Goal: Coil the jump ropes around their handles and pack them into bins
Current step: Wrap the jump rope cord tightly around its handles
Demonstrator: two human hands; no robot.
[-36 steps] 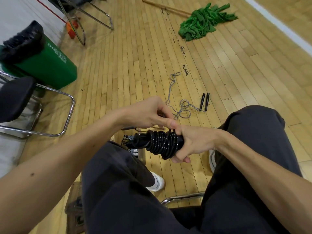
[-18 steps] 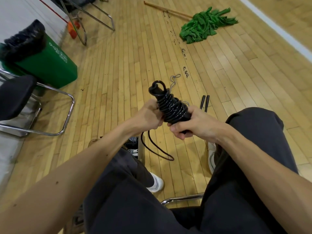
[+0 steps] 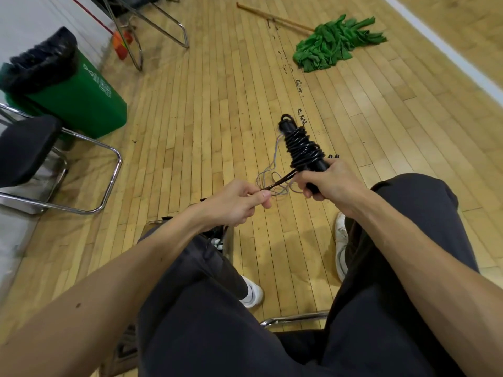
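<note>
A black jump rope [image 3: 300, 148] is wound in tight coils around its handles, which point up and away from me. My right hand [image 3: 328, 182] grips the lower end of the handles. My left hand [image 3: 239, 204] pinches the rope's loose end, stretched taut from the coil toward the left. On the floor behind my hands lies a second, grey jump rope [image 3: 272, 170], loose and tangled; its black handles [image 3: 334, 156] just peek out above my right hand.
I sit on a chair with my knees apart over a wooden gym floor. A green bin [image 3: 79, 96] with a black liner stands at the left, beside a black chair [image 3: 30, 148]. A green mop [image 3: 332, 43] lies far ahead. A clear box [image 3: 226, 238] sits by my left knee.
The slack loop that hung below my hands is gone; my left hand has pulled the loose end taut to the left. The coiled bundle stays upright in my right hand.
</note>
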